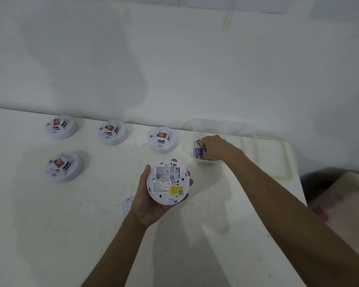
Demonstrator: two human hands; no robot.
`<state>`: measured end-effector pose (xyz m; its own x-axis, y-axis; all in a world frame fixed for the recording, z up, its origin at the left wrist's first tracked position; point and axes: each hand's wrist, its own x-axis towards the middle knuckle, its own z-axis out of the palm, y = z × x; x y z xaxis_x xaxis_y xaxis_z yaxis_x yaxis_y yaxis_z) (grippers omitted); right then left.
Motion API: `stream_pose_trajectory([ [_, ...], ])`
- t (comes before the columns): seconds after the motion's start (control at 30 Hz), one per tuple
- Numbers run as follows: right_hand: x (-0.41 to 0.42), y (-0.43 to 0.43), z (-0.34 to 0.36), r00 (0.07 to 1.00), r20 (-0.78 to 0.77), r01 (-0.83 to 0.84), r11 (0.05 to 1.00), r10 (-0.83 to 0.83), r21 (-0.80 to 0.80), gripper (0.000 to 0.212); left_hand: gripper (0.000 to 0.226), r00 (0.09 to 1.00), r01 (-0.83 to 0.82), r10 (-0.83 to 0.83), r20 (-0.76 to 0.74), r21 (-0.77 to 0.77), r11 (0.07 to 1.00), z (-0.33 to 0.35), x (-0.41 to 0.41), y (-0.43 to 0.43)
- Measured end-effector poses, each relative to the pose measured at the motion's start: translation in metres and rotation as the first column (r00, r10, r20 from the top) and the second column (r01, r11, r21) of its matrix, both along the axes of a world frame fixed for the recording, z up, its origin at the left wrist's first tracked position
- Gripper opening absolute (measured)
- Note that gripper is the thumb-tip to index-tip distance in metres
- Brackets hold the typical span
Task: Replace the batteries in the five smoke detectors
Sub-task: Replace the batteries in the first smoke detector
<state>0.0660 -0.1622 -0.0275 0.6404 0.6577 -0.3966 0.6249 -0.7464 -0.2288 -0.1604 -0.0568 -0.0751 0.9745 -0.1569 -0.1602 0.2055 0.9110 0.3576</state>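
Note:
My left hand [147, 204] holds a white smoke detector [167, 182] back side up, its battery bay open and empty. My right hand [215, 148] reaches into a clear plastic box [224, 129], fingers curled among the batteries [199, 151] there; whether it grips one I cannot tell. Several other smoke detectors lie face up on the white table: three in a back row [61, 126] [112, 132] [162, 139] and one nearer on the left [63, 166].
A white battery cover [127, 203] lies on the table beside my left wrist. A clear lid with a green rim [286, 158] rests right of the box. The table's right edge [303, 195] drops to a patterned floor. A white wall stands behind.

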Motion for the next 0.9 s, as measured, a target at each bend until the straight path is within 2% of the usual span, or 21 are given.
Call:
stream_pose_trajectory([
  [0.17, -0.002, 0.000, -0.002, 0.995, -0.076, 0.064, 0.996, -0.060, 0.061, 0.031, 0.065, 1.000, -0.014, 0.014, -0.002, -0.005, 1.000, -0.001, -0.001, 0.002],
  [0.3, -0.003, 0.002, -0.002, 0.988, -0.122, 0.096, 0.994, -0.090, 0.045, 0.036, 0.065, 1.000, -0.007, 0.007, 0.001, -0.012, 1.000, -0.003, -0.002, 0.003],
  [0.57, -0.009, 0.012, 0.002, 0.991, -0.101, 0.089, 0.996, -0.086, 0.024, 0.021, 0.065, 1.000, -0.010, 0.010, 0.005, 0.011, 1.000, -0.006, -0.007, 0.006],
  [0.77, -0.012, 0.012, 0.004, 0.973, -0.126, 0.206, 0.972, -0.192, 0.110, 0.029, 0.065, 1.000, -0.015, 0.014, 0.024, 0.017, 1.000, -0.006, -0.015, 0.012],
  [0.83, -0.011, 0.010, 0.005, 0.958, -0.131, 0.278, 0.942, -0.257, 0.186, 0.025, 0.066, 1.000, -0.014, 0.013, 0.025, 0.002, 1.000, -0.007, -0.017, 0.015],
  [0.9, -0.009, 0.007, 0.007, 0.927, -0.171, 0.373, 0.872, -0.334, 0.316, 0.020, 0.065, 1.000, -0.010, 0.010, 0.023, -0.016, 1.000, -0.007, -0.021, 0.019],
])
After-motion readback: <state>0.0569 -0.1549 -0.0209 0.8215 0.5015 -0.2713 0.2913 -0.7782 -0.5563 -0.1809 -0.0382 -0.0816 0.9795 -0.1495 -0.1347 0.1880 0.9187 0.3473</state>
